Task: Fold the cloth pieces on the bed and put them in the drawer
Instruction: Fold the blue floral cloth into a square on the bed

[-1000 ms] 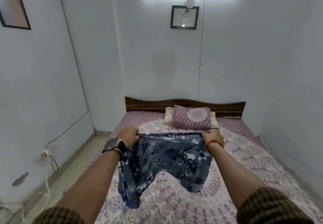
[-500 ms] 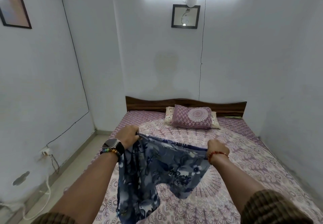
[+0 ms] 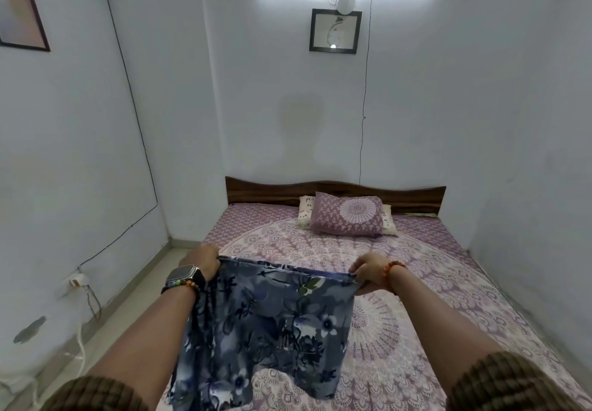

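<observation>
- The blue floral cloth (image 3: 272,324) hangs in the air over the near end of the bed (image 3: 448,282), stretched by its top edge between the two hands; its lower part drapes down, and whether it touches the bedcover I cannot tell.
- The left hand (image 3: 201,258), the one with the smartwatch (image 3: 185,274) and bead bracelet, grips the top left corner with curled fingers.
- The right hand (image 3: 368,274) pinches the top right corner, thumb under the hem and fingers over it.
- The cloth looks thin, light and very soft: the top edge is taut only because it is pulled, and the left side bunches into loose vertical folds below the wrist.
- It seems a smooth, slightly slippery fabric, so a pinch at the hemmed edge should hold better than one in the middle of the panel.
- Judged from the hang, the best holds are the two top corners, as now; the uneven bottom edge suggests a cut-out shape, so the lower corners will want matching by hand on the bed.
- Nothing fragile here; the risk is only folds sliding apart.
- The drawer is not in view.
</observation>
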